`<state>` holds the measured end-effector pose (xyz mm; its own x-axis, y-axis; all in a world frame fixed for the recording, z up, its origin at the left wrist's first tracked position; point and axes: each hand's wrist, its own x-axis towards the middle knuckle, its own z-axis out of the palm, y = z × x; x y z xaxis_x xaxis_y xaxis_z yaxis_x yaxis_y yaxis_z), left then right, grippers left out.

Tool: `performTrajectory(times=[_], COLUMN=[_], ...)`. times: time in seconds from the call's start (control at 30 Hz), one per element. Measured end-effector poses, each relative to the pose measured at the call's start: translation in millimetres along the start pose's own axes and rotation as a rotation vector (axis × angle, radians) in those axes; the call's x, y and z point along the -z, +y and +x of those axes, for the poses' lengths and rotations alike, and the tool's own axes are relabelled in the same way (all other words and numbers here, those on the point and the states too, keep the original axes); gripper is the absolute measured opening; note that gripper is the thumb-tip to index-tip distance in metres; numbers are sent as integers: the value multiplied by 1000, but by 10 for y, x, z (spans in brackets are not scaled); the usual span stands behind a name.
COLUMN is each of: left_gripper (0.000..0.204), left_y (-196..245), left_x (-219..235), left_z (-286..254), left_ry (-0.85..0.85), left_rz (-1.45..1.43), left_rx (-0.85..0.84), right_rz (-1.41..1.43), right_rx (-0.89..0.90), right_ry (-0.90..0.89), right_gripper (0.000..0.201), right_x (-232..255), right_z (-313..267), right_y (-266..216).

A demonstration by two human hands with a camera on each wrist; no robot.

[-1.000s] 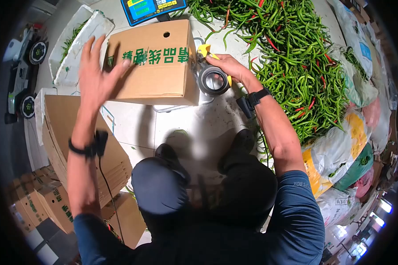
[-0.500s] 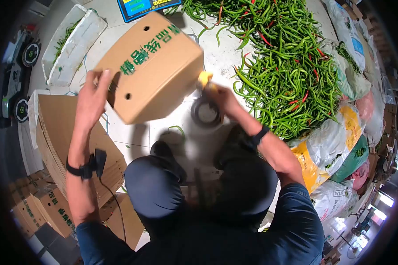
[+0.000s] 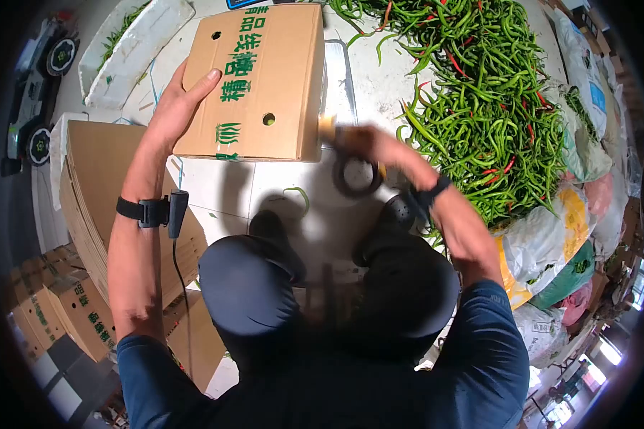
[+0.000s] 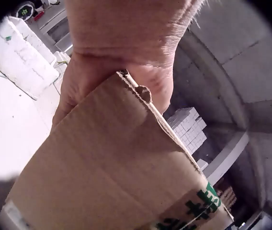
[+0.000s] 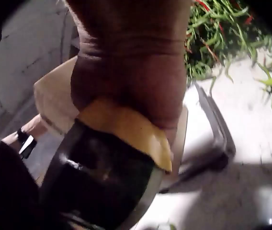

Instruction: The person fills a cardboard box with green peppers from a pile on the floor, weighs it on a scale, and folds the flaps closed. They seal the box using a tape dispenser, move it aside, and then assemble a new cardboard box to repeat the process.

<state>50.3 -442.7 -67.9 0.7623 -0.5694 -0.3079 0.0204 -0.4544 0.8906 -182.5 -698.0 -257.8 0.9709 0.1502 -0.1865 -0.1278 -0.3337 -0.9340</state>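
A closed cardboard box point(image 3: 293, 79) with green printed characters and two round holes stands near the far middle. My left hand point(image 3: 179, 107) holds its left side, thumb on the top face, the other fingers mostly hidden. In the left wrist view, that hand lies behind the edge of the box point(image 4: 93, 143). My right hand point(image 3: 372, 145), blurred, grips a tape dispenser point(image 3: 348, 189) with yellow parts and a big tape roll, close by the box's right side. The right wrist view shows the dispenser's yellow part point(image 5: 126, 129) below the palm and the dark roll point(image 5: 102, 177).
A large heap of green and red chillies point(image 3: 479, 107) covers the floor at right, bordered by stuffed bags point(image 3: 551, 229). At left stand flattened cardboard sheets point(image 3: 114, 186) and a white foam box point(image 3: 143, 53). A grey metal-edged platform point(image 3: 347, 79) shows beside the box.
The box has turned, so its print now runs toward me. My left hand went from spread open to gripping the box's left side. The dispenser stays in my right hand.
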Motion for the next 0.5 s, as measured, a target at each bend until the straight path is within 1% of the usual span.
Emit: performTrajectory(times=[0.03, 0.07, 0.1, 0.17, 0.2, 0.23, 0.27, 0.3, 0.33, 0.37, 0.4, 0.43, 0.47, 0.5], left_gripper=[72, 72, 73, 72, 72, 72, 71, 69, 69, 69, 64, 60, 52, 50], left_y=[-11, -30, -50, -92, -116, -153, -190, -229, -231, -238, -260, -290, -331, -250], left_x=[5, 11, 12, 14, 15, 2, -15, -28, -93, -176, -280, -402, -570, -716], left_z=[8, 12, 7, 0, -12, -37, -73, -114, -195, -243, -287, -317, -303, -313], left_ry=[3, -15, -34, -34, -37, -38, -4, 31, 92, 91, 155, 219, 338, 403], left_rz=[-8, -19, -29, -83, -133, -131, -180, -232, -294, -299, -386, -473, -457, -571], left_rx=[-2, -15, -29, -20, -9, -11, -10, -8, 18, 14, 28, 46, -5, -8], right_rz=[-278, -155, 38, 148, 150, 187, 215, 208, 220, 230, 290, 304, 480, 650], right_rx=[-237, -86, -189, -328, -326, -361, -391, -387, -440, -494, -506, -481, -348, -203], right_ry=[36, 28, 64, 46, 46, 101, 157, 159, 181, 203, 246, 406, 515, 621], right_gripper=[43, 53, 61, 61, 61, 62, 63, 63, 63, 62, 55, 43, 39, 37], right_x=[-255, -426, -539, -599, -652, -698, -685, -630, -574, -509, -429, -417, -414, -446], right_z=[-72, -339, -430, -442, -465, -499, -498, -487, -490, -487, -450, -367, -229, -78], right_y=[-409, -218, -339, -352, -375, -418, -456, -479, -504, -505, -433, -254, -165, -95])
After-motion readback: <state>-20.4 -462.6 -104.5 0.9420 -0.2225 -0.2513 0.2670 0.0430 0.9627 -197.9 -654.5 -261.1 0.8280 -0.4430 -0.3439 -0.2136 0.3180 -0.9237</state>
